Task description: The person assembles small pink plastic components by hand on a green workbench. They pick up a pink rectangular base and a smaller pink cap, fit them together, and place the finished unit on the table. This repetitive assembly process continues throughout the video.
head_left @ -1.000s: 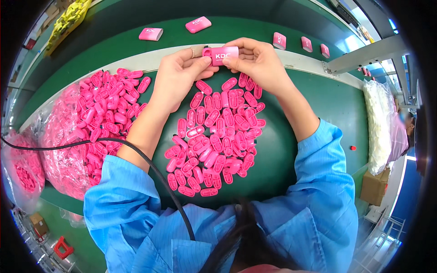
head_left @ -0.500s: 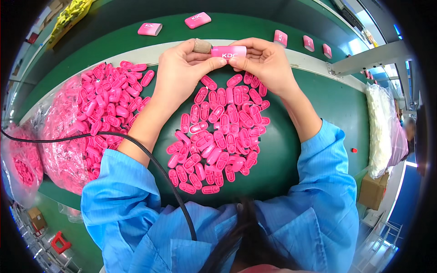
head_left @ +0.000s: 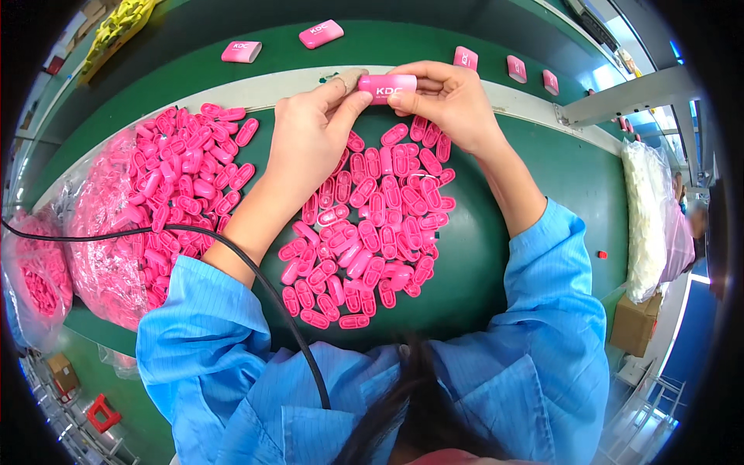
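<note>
A flat pink casing with white lettering (head_left: pixel 380 89) is held up over the pale rail, fading to lighter pink at its right end. My right hand (head_left: pixel 453 105) pinches that right end between thumb and fingers. My left hand (head_left: pixel 314 124) is closed at the left end, its thumb below and a finger in a beige finger cover above; whether a small part sits between them is hidden. Below both hands, a pile of small pink oval caps (head_left: pixel 372 225) is spread on the green tabletop (head_left: pixel 480 271), many with their hollow side up.
More pink caps (head_left: pixel 186 167) spill from a clear plastic bag (head_left: pixel 105 240) at left. A black cable (head_left: pixel 256 271) crosses my left forearm. Beyond the pale rail (head_left: pixel 240 93), several similar casings (head_left: pixel 322 33) lie on a green belt. A metal bracket (head_left: pixel 620 101) stands at right.
My left thumb has drawn back from the casing's front to its left end. The casings on the belt have shifted left. My right hand keeps its hold.
</note>
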Tool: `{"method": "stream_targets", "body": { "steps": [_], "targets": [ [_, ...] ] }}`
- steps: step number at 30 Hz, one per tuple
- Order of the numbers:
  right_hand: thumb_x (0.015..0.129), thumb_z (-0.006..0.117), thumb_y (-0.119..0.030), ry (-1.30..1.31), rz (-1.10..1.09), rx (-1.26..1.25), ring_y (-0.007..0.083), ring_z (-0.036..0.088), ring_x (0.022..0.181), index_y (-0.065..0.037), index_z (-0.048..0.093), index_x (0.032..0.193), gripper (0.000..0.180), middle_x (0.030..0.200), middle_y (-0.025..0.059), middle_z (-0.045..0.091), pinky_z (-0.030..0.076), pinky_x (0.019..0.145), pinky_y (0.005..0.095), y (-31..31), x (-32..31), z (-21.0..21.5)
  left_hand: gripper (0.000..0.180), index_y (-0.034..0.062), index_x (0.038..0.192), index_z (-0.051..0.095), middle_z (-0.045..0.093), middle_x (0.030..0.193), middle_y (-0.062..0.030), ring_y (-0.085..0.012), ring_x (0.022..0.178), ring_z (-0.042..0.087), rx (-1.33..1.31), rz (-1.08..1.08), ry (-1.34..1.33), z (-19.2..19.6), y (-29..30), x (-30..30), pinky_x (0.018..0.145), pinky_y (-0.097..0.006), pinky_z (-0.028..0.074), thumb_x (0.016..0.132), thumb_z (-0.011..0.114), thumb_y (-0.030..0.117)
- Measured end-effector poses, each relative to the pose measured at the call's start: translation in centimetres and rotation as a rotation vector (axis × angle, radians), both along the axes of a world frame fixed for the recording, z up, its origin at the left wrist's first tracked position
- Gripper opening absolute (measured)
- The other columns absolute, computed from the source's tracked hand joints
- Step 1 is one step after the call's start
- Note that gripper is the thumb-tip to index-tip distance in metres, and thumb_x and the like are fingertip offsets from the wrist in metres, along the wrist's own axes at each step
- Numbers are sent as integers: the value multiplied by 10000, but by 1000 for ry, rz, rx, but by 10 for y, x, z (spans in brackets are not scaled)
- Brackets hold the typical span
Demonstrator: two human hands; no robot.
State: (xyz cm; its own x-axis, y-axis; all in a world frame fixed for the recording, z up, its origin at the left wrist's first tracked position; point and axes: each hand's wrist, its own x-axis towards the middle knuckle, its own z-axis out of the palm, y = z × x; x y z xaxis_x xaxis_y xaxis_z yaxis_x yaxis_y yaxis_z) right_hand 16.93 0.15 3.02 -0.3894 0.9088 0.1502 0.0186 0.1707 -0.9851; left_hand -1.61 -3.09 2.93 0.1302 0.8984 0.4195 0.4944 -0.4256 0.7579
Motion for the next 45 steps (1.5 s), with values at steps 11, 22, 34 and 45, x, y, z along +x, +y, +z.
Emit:
{"method": "stream_targets", "body": {
  "steps": [11,22,34,45],
  "targets": [
    [769,653,-46,-45,-63,73,124,606,796,52,579,1028,287,896,102,638,514,715,243,-7,-5,2,224,-23,992,619,622,686,-185,-176,625,643,17,26,-127,-9,2,4,553,-267,479,809,602,104],
    [743,685,-140,-220,-266,372,124,633,728,46,602,952,292,791,122,659,496,625,236,-4,-24,-2,398,-40,1202,433,618,876,-217,-279,808,642,99,53,137,-4,-6,8,680,-338,498,821,526,28],
    [708,643,-450,-844,-412,515,250,601,945,-40,595,1081,556,1001,101,639,446,848,337,111,11,1,202,9,925,617,589,874,-136,-300,828,569,149,-365,601,15,-5,-21,764,-363,456,730,567,21],
    [750,681,-136,-295,-312,144,142,611,786,-4,562,989,298,861,101,629,492,666,245,25,16,11,219,18,1047,572,600,1010,-76,-133,827,606,-459,-192,-186,8,9,-7,723,-257,498,837,569,78]
  ]
}}
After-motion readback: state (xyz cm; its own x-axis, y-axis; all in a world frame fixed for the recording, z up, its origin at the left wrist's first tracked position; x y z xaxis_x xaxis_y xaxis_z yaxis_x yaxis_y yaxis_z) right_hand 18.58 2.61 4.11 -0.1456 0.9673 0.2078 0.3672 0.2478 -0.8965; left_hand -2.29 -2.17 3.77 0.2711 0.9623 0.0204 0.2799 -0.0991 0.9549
